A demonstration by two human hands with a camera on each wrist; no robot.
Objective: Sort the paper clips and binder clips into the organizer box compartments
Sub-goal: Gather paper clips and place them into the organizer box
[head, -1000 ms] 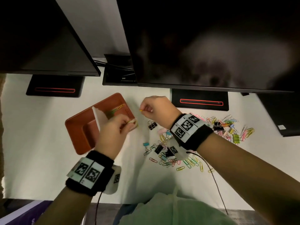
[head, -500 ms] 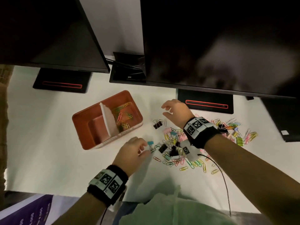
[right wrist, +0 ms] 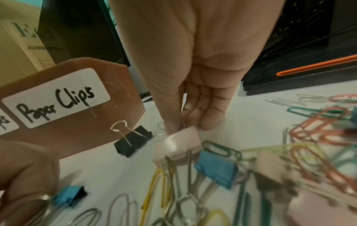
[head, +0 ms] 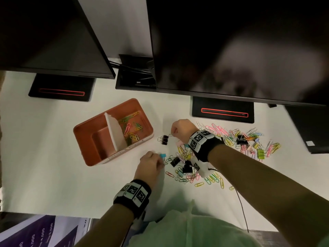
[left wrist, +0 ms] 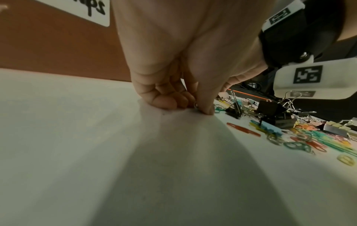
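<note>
The left hand's [head: 151, 164] thumb and forefinger are closed tight on a small wire handle [left wrist: 196, 105], apparently that of the blue binder clip [head: 162, 155] lying at the fingertips, at 1 o'clock from the knuckles; the other fingers are curled under against the white desk [head: 53, 175]. The right hand [head: 181, 130] likewise pinches a silver wire loop [head: 170, 134] just beside the black binder clip [head: 164, 139]. Whether that loop is this clip's handle or a loose paper clip cannot be told. The black clip's body runs roughly 12 to 6, with one handle splayed toward 9. This looks like the pick-up step, with both hands on pieces. Next, each must lift and carry toward 10 o'clock to the organizer box [head: 76, 129]. Its long axis runs 7 to 1. Paper clips already lie in its 1 o'clock compartment, so binder clips belong on the other side of the white divider [head: 115, 134]. The mixed pile [head: 231, 138] remains at 3 o'clock.
</note>
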